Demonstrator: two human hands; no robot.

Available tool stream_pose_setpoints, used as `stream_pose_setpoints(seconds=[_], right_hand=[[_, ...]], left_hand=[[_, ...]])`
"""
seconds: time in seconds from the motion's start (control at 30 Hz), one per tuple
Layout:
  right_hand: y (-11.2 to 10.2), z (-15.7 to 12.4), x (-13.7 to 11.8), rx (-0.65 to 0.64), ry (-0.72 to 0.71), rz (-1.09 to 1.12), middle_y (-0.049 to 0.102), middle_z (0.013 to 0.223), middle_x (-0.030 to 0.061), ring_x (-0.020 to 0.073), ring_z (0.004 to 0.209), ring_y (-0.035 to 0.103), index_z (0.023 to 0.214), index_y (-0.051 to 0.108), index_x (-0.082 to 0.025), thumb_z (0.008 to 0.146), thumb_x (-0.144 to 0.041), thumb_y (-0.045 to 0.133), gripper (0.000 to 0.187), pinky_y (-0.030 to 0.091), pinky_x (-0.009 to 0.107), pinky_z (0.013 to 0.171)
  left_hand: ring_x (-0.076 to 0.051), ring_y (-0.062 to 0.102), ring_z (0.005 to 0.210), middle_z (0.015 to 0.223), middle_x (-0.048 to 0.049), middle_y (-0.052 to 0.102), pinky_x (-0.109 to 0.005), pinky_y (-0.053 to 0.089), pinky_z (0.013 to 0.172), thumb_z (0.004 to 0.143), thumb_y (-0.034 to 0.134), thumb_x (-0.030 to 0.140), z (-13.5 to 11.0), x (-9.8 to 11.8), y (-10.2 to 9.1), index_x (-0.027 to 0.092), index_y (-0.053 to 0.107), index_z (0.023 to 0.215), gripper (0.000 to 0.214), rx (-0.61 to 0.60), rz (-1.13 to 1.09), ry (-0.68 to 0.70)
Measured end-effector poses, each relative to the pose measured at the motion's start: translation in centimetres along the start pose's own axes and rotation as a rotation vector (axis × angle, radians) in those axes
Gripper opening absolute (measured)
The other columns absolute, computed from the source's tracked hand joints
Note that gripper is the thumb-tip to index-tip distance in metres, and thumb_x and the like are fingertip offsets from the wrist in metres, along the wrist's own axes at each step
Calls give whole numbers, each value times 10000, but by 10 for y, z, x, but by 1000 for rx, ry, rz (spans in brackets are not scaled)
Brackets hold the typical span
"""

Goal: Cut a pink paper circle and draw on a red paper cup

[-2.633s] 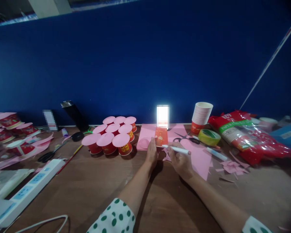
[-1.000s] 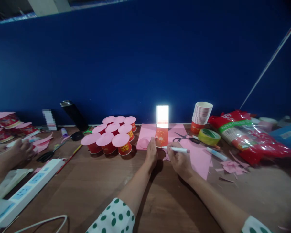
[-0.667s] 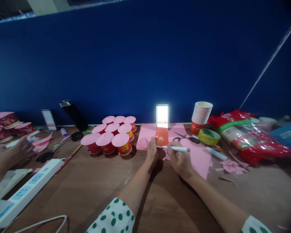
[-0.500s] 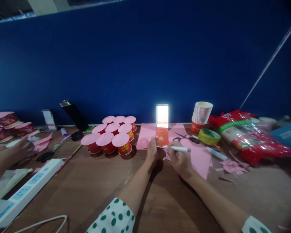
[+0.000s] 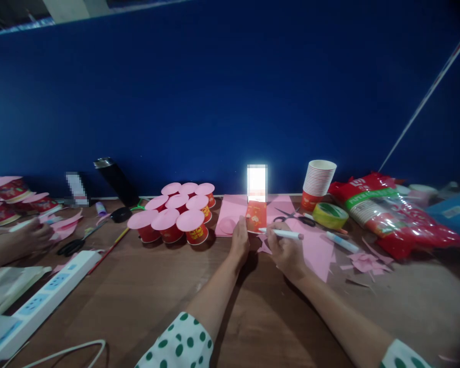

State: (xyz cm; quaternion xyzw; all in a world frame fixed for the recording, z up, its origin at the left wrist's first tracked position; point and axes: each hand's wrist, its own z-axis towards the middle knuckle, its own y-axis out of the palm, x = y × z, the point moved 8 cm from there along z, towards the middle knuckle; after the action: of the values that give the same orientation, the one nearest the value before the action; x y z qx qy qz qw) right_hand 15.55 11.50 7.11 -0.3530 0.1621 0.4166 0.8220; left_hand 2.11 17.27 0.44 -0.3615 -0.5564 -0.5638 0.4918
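Observation:
My left hand (image 5: 239,241) grips the left side of an upturned red paper cup (image 5: 256,216) that stands on pink paper (image 5: 314,248). In my right hand (image 5: 284,250) is a white pen (image 5: 285,234), fingers pinched round it, its tip at the cup's base on the right. A pink disc (image 5: 227,225) lies just left of the cup. Behind the cup stands a bright lit phone (image 5: 257,183).
Several red cups with pink lids (image 5: 174,213) stand to the left. Scissors (image 5: 291,219), a stack of paper cups (image 5: 317,185), a tape roll (image 5: 330,215), a glue stick (image 5: 342,242), a red bag (image 5: 391,214) and pink scraps (image 5: 366,265) lie right. Another person's hand (image 5: 26,237), a power strip (image 5: 42,299) and other scissors (image 5: 74,246) are at left.
My right hand has edged the pen slightly up and right along the cup's base. My left hand has stayed on the cup. The other person's hand came into view at left.

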Motion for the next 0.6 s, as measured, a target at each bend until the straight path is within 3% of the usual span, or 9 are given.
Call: stream_pose_setpoints(seconds=[0.13, 0.6], right_hand=[[-1, 1, -5, 7, -43, -52, 614, 644, 18, 162, 579, 582, 765, 555, -206, 934, -268, 411, 230, 422, 273, 571], [-4, 2, -4, 57, -35, -87, 620, 639, 19, 152, 538, 560, 758, 547, -201, 929, -271, 416, 226, 392, 272, 563]], left_hand=[[-166, 523, 630, 671, -57, 596, -285, 436, 632, 827, 533, 528, -2, 7, -1, 167, 592, 674, 397, 39, 30, 6], [-166, 499, 628, 665, -53, 584, -288, 424, 624, 857, 476, 510, -5, 16, 3, 178, 542, 681, 382, 3, 60, 39]])
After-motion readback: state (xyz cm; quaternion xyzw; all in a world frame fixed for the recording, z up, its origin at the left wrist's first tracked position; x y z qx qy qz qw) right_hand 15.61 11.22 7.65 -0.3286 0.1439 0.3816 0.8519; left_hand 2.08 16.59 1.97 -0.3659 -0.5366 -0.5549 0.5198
